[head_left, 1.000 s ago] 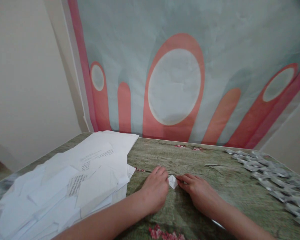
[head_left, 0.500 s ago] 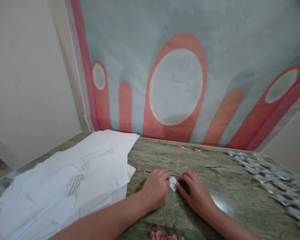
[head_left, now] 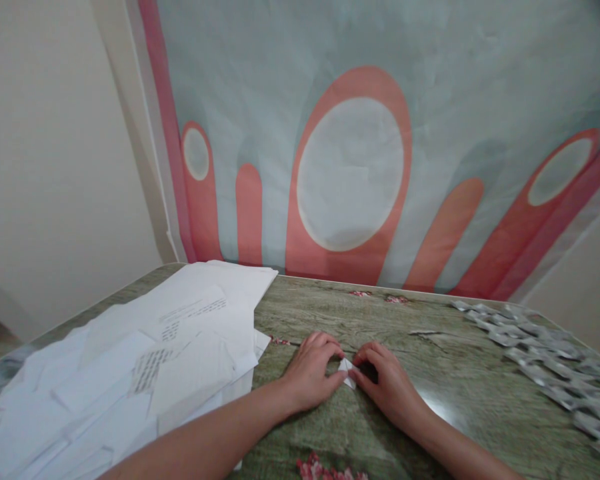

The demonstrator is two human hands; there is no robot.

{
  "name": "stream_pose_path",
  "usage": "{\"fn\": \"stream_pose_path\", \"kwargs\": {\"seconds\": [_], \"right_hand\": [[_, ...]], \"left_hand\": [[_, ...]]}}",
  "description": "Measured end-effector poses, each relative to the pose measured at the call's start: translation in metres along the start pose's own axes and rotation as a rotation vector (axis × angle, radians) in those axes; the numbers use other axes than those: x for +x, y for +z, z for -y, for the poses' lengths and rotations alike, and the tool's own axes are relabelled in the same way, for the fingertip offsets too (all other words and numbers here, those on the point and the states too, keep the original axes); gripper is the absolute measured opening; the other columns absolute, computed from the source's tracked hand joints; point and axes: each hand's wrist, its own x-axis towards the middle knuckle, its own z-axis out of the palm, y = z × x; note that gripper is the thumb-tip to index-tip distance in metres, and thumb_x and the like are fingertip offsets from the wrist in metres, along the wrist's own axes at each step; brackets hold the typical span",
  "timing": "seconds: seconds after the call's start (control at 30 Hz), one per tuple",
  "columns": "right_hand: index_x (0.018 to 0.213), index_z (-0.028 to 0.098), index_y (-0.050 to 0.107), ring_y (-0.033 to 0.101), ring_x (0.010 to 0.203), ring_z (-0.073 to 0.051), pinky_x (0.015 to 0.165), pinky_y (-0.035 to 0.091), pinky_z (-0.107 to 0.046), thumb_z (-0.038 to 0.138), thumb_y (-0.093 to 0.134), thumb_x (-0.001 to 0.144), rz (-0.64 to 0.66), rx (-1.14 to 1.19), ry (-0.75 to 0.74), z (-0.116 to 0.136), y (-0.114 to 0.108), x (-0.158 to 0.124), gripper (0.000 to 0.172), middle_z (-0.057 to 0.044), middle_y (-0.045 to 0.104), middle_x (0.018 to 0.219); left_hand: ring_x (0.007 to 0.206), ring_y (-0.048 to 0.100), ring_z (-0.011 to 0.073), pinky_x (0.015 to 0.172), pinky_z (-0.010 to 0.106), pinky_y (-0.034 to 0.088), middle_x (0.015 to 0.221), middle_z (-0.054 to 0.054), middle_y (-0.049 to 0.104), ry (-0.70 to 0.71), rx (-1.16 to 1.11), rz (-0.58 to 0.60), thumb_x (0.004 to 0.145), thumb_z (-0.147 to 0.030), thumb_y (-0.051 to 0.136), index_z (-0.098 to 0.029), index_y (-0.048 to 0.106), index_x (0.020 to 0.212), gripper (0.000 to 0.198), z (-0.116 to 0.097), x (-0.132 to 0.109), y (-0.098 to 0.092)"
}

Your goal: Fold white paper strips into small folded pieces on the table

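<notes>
While both hands rest on the green table (head_left: 445,373), the left hand (head_left: 311,371) and right hand (head_left: 387,383) pinch a small folded white paper (head_left: 347,371) between their fingertips, near the middle. A paper pile (head_left: 145,360) lies left; folded pieces (head_left: 540,353) sit right

No legible text: short blocks of dark printed lines stand on white sheets (head_left: 193,313) in the paper pile (head_left: 105,387) on the table (head_left: 460,380), all too small and blurred to be read as words or numbers
</notes>
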Motion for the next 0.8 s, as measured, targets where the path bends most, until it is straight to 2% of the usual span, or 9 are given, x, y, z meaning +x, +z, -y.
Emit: {"fn": "stream_pose_path", "kwargs": {"seconds": [0.23,0.47,0.6,0.8], "right_hand": [[0.078,0.020,0.056,0.055,0.082,-0.019,0.074,0.042,-0.033,0.026,0.056,0.082,0.023,0.091,-0.012,0.003,0.000,0.000,0.008,-0.003,0.058,0.084],[0.077,0.020,0.053,0.054,0.071,-0.016,0.065,0.043,-0.029,0.029,0.052,0.084,0.033,0.218,0.010,0.006,-0.002,-0.002,0.011,-0.001,0.057,0.076],[0.083,0.020,0.051,0.052,0.064,-0.015,0.059,0.044,-0.026,0.033,0.052,0.084,0.004,0.280,0.078,0.006,0.000,-0.004,0.013,0.000,0.056,0.072],[0.089,0.018,0.052,0.053,0.068,-0.015,0.062,0.044,-0.026,0.035,0.050,0.085,-0.006,0.342,0.052,0.012,-0.004,-0.005,0.018,-0.001,0.057,0.076]], "left_hand": [[0.095,0.051,0.0197,0.086,0.033,0.039,0.095,0.002,0.058,-0.099,-0.061,0.025,0.071,-0.025,0.066,-0.019,0.058,0.092,0.023,-0.001,0.002,-0.002],[0.082,0.057,0.0159,0.076,0.026,0.042,0.086,0.000,0.064,-0.147,-0.279,0.032,0.073,-0.023,0.064,-0.018,0.060,0.097,0.024,-0.003,0.003,-0.001],[0.080,0.057,0.0155,0.074,0.025,0.042,0.083,0.001,0.066,-0.167,-0.341,0.034,0.077,-0.023,0.060,-0.016,0.065,0.083,0.011,-0.007,0.005,-0.002],[0.078,0.056,0.0157,0.073,0.025,0.041,0.077,0.001,0.064,-0.191,-0.374,-0.010,0.077,-0.024,0.059,-0.015,0.065,0.078,0.010,-0.015,0.007,-0.009]]}}
